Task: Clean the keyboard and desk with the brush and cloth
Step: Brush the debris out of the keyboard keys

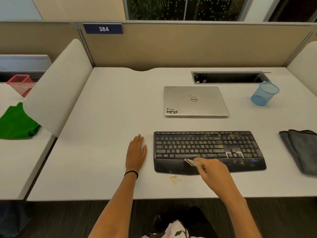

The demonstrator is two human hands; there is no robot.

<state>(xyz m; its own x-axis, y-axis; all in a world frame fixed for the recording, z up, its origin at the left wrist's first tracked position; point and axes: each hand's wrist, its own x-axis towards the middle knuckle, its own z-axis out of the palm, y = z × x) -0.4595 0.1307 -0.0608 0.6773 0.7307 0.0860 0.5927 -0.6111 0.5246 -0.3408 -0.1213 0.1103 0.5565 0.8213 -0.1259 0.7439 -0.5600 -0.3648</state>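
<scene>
- Worktop (106,117): a pale desk surface bounded by a beige partition at the far edge.
- Keyboard (205,148): black, with a palm rest. It lies flat near the front edge, right of centre.
- Debris (233,135): yellowish specks are scattered over the keys, thickest toward the far right of the keyboard. More specks lie on the right end of the palm rest.
- Crumbs (173,178): a small orange-yellow patch lies on the worktop just in front of the keyboard's near edge.
- Left hand (136,152): lies flat, palm down, on the worktop just left of the keyboard. The fingers are straight and hold nothing. A black band (131,173) circles the wrist.
- Right hand (212,169): its fingers are curled round the brush (190,161). The hand is over the palm rest.
- Brush: small, with a pale handle. Its tip points left and meets the keyboard at the seam between the space bar row and the palm rest.
- Cloth (301,150): dark grey and folded. It lies on the worktop at the right edge, apart from the keyboard.
- Laptop (195,101): silver, with the lid closed. It lies beyond the keyboard.
- Blue mesh cup (264,93): stands at the far right, beside the open cable slot (228,77).
- Neighbouring desk, left: carries a green fabric (15,124) and a red mesh cup (21,84).
</scene>
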